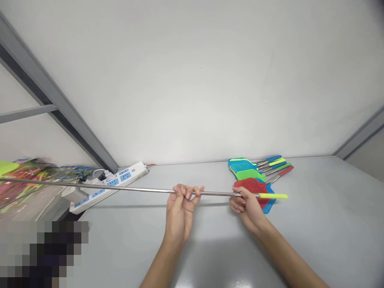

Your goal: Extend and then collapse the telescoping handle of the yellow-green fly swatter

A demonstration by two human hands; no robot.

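A telescopic fly swatter [135, 189] with a long, thin metal rod stretches almost level across the view. Its yellow-green grip is at the right end, and a yellow-green part shows at the left edge, cut off by the frame. My left hand [181, 212] pinches the rod near the middle of the view, fingertips curled round it. Close to the grip, my right hand [247, 205] is closed on the rod. Behind the right hand lies a pile of fly swatters, among them a red one [250, 185], a green one [246, 175] and blue ones [240, 164], their rods short.
On the left of the grey table [126, 240] lies a white power strip [139, 170] with plugs in it. Beyond the table's left side are colourful plastic-wrapped goods [39, 178]. A pale wall [195, 100] and grey metal frame bars [66, 100] stand behind.
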